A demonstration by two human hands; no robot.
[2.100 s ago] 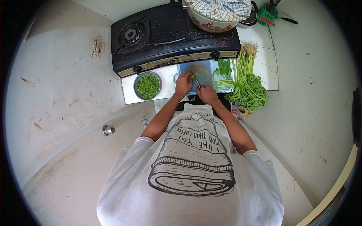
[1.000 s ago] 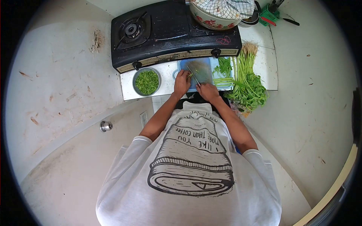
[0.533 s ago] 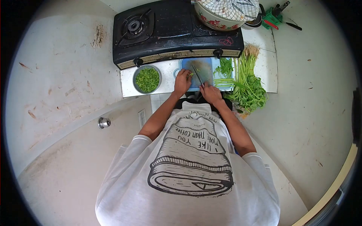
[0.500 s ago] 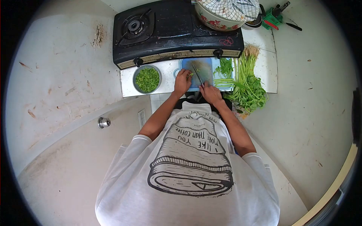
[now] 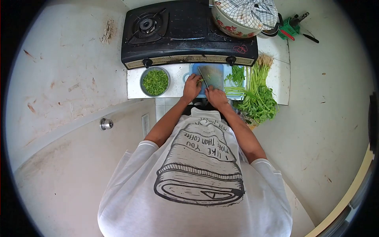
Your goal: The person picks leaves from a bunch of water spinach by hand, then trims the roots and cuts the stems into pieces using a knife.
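Observation:
My right hand (image 5: pixel 216 97) is closed round the handle of a knife (image 5: pixel 203 77), whose blade points up and left over the blue cutting board (image 5: pixel 216 74). Beside the blade, my left hand (image 5: pixel 192 87) pinches a few green stems (image 5: pixel 200 80) on the board's left part. Small green bits lie near the blade. Cut stems (image 5: pixel 234 90) and a leafy piece (image 5: pixel 237 74) rest at the board's right side. A round grey bowl (image 5: pixel 169 81) full of chopped greens (image 5: pixel 155 82) stands to the left.
Behind the board is a black gas stove (image 5: pixel 185 27) with a floral pot (image 5: pixel 233 28) under a checked cloth (image 5: pixel 252 12). A large bunch of leafy greens (image 5: pixel 258 89) overhangs the counter (image 5: pixel 281 81) at the right. A green basket (image 5: pixel 290 31) holds utensils.
The knife has shifted left toward my left hand and stands a little steeper. My right hand has moved slightly left with it. The whole view has shifted slightly.

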